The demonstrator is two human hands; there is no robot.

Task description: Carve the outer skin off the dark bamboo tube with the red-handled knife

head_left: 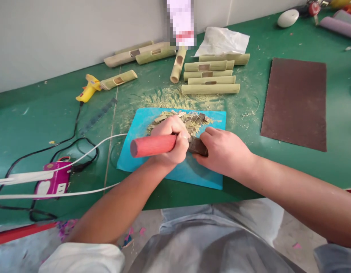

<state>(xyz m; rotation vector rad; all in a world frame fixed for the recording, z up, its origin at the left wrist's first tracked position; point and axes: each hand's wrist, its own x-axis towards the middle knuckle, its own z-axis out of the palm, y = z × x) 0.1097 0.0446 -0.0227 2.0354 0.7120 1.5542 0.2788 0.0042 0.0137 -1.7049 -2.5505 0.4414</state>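
My left hand (pixel 172 138) is closed around a red round rod (pixel 152 146), which sticks out to the left. Between my hands is a dark brown piece (pixel 198 146), its surface like that of the brown sheet at the right. My right hand (pixel 221 149) grips this piece with thumb and fingers. Whether it joins the rod is hidden by my fingers. Both hands are over a blue sheet (pixel 175 176). Just beyond them, a heap of pale bamboo chips and shavings (pixel 192 123) lies on the sheet.
Cut bamboo tubes (pixel 211 89) with openings lie behind the sheet. At left are a yellow glue gun (pixel 90 89), a magenta power strip (pixel 54 180) and loose cables. A brown sheet (pixel 295 102) lies right; a white mouse-like object (pixel 288 18) is farther back.
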